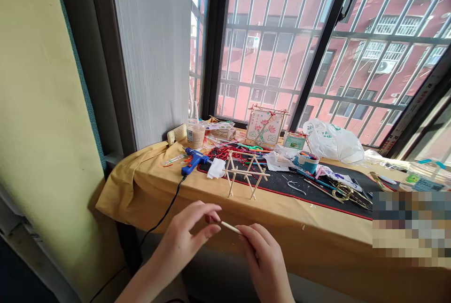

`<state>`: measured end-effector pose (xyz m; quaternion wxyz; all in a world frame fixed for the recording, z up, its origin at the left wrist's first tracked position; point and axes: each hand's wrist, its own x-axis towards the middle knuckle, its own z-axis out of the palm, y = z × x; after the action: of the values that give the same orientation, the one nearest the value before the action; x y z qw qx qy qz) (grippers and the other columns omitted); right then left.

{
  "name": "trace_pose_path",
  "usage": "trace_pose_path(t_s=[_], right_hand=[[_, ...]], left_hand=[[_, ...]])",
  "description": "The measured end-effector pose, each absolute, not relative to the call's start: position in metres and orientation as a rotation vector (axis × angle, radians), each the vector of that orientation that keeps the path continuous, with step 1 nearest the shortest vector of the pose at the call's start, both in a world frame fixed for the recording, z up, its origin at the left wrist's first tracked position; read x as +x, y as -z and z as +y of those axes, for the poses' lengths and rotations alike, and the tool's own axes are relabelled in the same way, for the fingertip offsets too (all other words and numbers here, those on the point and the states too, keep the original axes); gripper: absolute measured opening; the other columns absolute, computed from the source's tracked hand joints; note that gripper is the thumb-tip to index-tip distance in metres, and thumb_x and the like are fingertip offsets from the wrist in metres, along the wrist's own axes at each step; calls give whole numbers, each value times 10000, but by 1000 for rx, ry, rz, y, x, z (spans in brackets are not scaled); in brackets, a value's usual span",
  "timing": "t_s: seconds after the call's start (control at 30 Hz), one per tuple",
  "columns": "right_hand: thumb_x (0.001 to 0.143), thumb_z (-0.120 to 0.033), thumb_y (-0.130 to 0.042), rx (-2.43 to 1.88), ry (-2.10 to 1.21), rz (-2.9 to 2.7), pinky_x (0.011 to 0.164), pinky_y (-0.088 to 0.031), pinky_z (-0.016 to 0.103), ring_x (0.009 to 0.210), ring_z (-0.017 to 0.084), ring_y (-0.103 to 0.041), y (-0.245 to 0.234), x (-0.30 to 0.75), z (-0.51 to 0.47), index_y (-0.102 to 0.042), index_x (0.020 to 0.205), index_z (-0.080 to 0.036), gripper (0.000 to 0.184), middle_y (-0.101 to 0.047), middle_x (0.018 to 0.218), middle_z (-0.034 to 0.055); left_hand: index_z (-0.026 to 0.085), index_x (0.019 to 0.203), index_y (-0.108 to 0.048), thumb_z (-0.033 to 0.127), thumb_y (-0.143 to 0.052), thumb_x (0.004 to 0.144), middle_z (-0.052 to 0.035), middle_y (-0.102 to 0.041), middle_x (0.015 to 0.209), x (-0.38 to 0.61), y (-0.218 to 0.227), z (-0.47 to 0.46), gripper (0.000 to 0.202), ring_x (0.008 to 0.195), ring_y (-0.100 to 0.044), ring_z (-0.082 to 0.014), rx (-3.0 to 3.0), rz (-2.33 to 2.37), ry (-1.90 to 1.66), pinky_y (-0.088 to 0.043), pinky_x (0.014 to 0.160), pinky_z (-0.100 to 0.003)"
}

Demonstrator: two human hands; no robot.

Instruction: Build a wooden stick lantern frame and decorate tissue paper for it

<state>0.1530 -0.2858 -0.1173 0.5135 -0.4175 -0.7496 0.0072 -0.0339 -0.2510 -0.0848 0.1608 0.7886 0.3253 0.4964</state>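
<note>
In front of the table edge, my right hand pinches a short pale wooden stick that points up and to the left. My left hand is beside the stick's free end, thumb and fingers apart, and I see nothing held in it. Beyond both hands, a small frame of joined sticks stands on the table near its front edge. A blue hot glue gun lies left of that frame, by a folded white tissue.
A yellow cloth covers the table, with a black mat on it. Behind stand a drink cup, a framed flower picture and a white plastic bag. Gold-handled scissors lie right. The glue gun's cord hangs over the edge.
</note>
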Motion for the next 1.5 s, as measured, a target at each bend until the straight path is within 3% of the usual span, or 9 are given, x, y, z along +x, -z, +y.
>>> trace_pose_path(t_s=[0.07,0.27,0.47,0.6,0.73,1.07,1.23,1.37,1.5], right_hand=[[860,-131,-450,-1033,-133,-1720,534,-455,214,607,138,-565,119,145,-286,-609,925,-201,185,-594,711,31],[857,-114,-402,-967,-356,-1746,671,-489,252,756,161,-590,104,100,-274,-607,1006,-206,270,-618,846,62],[844,-160,-440,-1089,-289,-1737,768,-484,322,879,203,-575,107,106,-265,-564,1089,-191,276,-611,969,87],[870,-175,-416,-1134,-270,-1686,706,-490,279,816,175,-585,114,128,-269,-583,992,-198,208,-617,931,75],[877,-194,-414,-1164,-205,-1697,674,-490,276,774,171,-592,107,148,-267,-587,954,-197,189,-626,897,72],[874,-198,-416,-1040,-270,-1639,630,-491,256,754,163,-605,94,162,-259,-596,897,-204,181,-629,842,62],[843,-254,-473,-954,-662,-1548,696,-507,279,819,174,-614,95,128,-249,-587,973,-187,185,-640,932,81],[746,-325,-594,-810,-1043,-1359,761,-511,302,914,200,-612,86,82,-224,-515,1127,-161,422,-616,1074,110],[747,-423,-563,-741,-1229,-1140,730,-500,290,835,193,-621,80,49,-206,-595,908,-144,324,-660,929,85]], left_hand=[[272,1044,-599,338,-619,783,9,-656,830,-41,83,-247,270,759,-604,-131,2195,972,-1368,-479,733,-204],[218,788,-621,431,-523,818,-23,-661,800,-40,88,-252,236,755,-619,-162,1791,1120,-1480,-503,674,-225],[201,941,-481,415,-173,918,-30,-628,758,-73,50,-216,376,651,-613,-169,1938,1554,-1590,-502,652,-290],[176,926,-562,369,-322,862,-109,-630,862,-80,36,-172,315,854,-592,-296,2146,1954,-1378,-439,755,-417],[137,697,-594,429,-545,721,-183,-635,840,-68,52,-142,297,793,-596,-377,2244,2125,-1106,-445,649,-433],[159,923,-556,412,-351,868,-127,-619,968,-69,60,-156,330,907,-583,-285,2277,2136,-1379,-452,640,-329],[164,941,-506,420,-364,885,-113,-589,941,-66,73,-180,298,916,-570,-264,2259,2054,-1711,-449,705,-329],[186,900,-490,389,-429,875,-73,-588,874,-52,93,-208,214,817,-586,-209,2263,1950,-1839,-456,676,-285],[211,935,-521,348,-493,854,-56,-612,917,-52,104,-228,162,862,-590,-190,2452,1672,-1773,-454,745,-270]])
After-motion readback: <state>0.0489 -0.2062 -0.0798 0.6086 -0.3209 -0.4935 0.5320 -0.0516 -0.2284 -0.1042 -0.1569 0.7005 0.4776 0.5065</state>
